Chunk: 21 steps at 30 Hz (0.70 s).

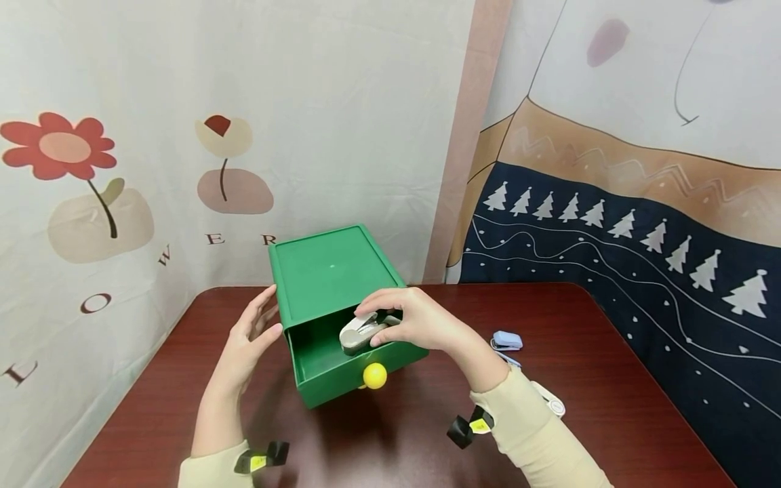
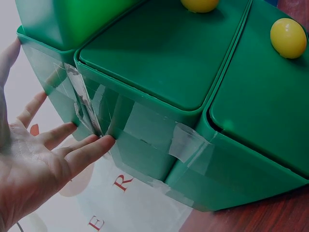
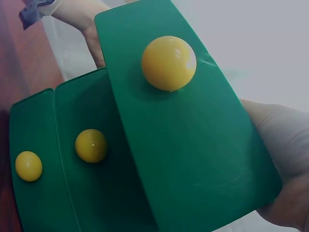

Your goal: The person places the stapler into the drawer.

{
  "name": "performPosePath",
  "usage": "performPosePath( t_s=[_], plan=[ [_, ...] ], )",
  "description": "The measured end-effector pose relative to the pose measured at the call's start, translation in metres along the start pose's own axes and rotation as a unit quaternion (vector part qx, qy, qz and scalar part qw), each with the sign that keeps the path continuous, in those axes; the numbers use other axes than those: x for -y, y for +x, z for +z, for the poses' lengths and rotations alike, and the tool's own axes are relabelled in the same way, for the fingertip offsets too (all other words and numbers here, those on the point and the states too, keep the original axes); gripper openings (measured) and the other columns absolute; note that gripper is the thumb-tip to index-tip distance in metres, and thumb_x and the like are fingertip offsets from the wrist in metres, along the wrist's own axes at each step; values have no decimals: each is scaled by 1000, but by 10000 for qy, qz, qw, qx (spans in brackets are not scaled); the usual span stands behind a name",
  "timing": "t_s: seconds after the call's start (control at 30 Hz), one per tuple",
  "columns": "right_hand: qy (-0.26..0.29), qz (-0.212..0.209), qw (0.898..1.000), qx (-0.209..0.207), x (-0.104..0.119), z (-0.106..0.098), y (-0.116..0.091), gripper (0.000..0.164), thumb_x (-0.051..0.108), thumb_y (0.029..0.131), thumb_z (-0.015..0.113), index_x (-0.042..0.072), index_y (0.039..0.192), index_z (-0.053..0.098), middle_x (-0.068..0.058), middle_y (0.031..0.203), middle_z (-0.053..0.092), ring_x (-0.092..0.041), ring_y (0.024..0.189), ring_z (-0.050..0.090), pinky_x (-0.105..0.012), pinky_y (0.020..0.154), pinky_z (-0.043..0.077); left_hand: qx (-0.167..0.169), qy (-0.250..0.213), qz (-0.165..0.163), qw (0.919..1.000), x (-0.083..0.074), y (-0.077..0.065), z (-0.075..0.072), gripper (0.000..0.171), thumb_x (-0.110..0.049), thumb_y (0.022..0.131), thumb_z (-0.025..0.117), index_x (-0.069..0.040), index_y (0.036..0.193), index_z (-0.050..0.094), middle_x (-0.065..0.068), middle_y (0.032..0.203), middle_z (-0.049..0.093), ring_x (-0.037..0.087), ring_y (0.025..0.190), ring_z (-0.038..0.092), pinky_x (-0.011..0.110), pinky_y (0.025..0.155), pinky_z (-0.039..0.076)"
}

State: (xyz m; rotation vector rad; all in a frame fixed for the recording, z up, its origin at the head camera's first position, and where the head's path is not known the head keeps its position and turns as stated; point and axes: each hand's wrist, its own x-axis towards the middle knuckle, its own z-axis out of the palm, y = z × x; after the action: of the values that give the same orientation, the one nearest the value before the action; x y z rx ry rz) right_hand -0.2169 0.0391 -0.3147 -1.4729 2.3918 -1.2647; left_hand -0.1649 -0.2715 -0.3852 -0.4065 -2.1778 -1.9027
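Observation:
A green drawer unit stands on the table, its top drawer pulled out by a yellow round knob. Over the opening, my right hand grips a white and grey stapler between thumb and fingers. The right wrist view hides the stapler behind the drawer front. My left hand has its fingers extended against the unit's left side; in the left wrist view its fingertips reach the taped side wall.
Right of the unit lies a light blue stapler. A white object shows partly from behind the right sleeve. Two lower drawers with yellow knobs are closed. A printed curtain hangs behind the dark red table.

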Motion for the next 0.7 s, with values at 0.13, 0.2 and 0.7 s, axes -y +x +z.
performPosePath(
  t_s=[0.13,0.2,0.7],
  plan=[
    [-29,125,9999,101,1,0,0,42,11,78,80,11,119,69,4,120,63,-8,112,54,-29,91,45,-6,-11,1,10000,0,0,0,61,-3,97,52,-17,152,28,6,153,25,16,130,35,18,91,38],
    [-23,151,9999,26,1,0,-1,41,11,78,80,11,118,69,4,119,64,-8,112,54,-31,90,46,-3,-23,11,10000,0,0,0,61,-3,97,51,-17,152,28,6,153,25,16,130,35,19,91,38],
    [228,-214,9841,-1748,14,0,-33,36,4,77,79,4,112,70,-3,111,66,-16,104,58,-44,85,48,4,-22,39,10000,-1,1,0,61,-3,97,51,-16,152,28,5,153,26,16,130,35,18,91,37]
  ],
)
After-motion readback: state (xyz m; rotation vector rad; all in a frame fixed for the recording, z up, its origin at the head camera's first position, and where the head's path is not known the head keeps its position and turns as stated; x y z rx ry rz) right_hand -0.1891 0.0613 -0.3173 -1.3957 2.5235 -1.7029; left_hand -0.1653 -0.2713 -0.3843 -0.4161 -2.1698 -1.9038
